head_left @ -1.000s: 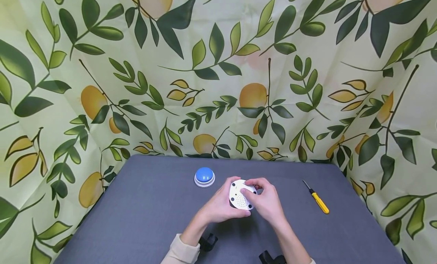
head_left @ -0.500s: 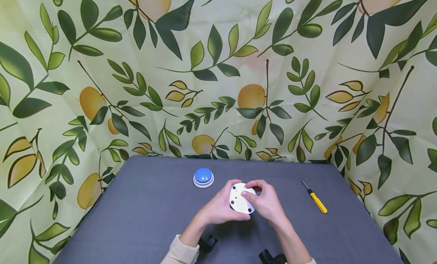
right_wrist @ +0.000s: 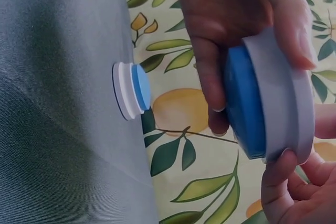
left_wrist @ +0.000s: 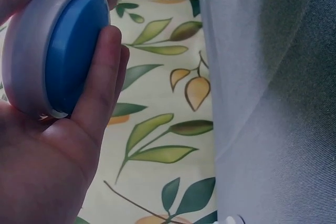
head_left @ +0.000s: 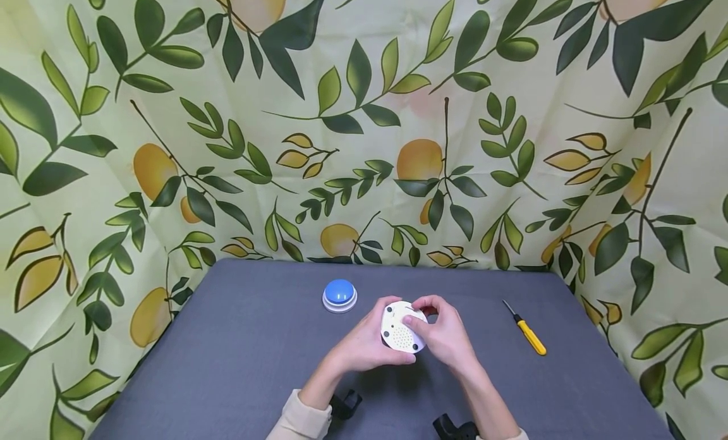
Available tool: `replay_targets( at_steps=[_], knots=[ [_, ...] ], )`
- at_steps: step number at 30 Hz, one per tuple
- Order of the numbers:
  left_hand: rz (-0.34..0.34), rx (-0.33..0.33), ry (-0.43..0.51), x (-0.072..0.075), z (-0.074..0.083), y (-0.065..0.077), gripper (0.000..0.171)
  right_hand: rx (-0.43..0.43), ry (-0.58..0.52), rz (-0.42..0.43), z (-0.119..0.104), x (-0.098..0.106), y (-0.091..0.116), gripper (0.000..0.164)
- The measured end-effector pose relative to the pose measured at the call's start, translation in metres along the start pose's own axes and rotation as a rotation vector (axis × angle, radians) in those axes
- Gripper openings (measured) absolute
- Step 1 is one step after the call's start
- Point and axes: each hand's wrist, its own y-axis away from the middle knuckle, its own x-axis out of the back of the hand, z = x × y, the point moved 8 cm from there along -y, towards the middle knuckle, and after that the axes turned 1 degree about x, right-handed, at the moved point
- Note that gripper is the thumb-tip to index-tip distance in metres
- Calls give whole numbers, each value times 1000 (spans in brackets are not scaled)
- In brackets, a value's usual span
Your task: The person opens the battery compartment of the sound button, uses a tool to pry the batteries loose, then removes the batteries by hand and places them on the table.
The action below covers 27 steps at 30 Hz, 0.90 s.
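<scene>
Head view has the held button (head_left: pixel 400 335) between both hands, raised above the table (head_left: pixel 256 345), its white underside with the small holes turned up toward the near side and its blue dome facing away. The left hand (head_left: pixel 365 344) is clamped round its left side, thumb at the near edge and fingers reaching to the far edge; the right hand (head_left: pixel 447 334) pinches its right side, thumb laid on the underside and fingers round the far right rim. Compared with half a second ago very little has changed: the grip is the same, and only the right forefinger seems a touch higher. That suggests steady work at the underside rather than a fresh step. Both wrist views show the rim well apart from the table, so there is probably room to turn it. Far and left of the hands stands the second button (head_left: pixel 340 294), dome up, with a gap between; to the right lies the yellow screwdriver (head_left: pixel 529 334), well apart, its tip pointing far and left. Beyond both, the table's far edge meets the patterned cloth (head_left: pixel 364 136), while the black wrist mounts (head_left: pixel 345 404) crowd the near side
</scene>
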Motion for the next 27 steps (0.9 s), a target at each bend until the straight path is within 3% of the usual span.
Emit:
replay_targets(
  at_steps=[12, 27],
  knots=[
    [4, 22, 32, 6, -4, -2, 98, 252, 140, 128, -20, 2, 4, 25],
    [-8, 59, -12, 13, -12, 3, 99, 235, -43, 62, -8, -8, 3, 25]
  ],
)
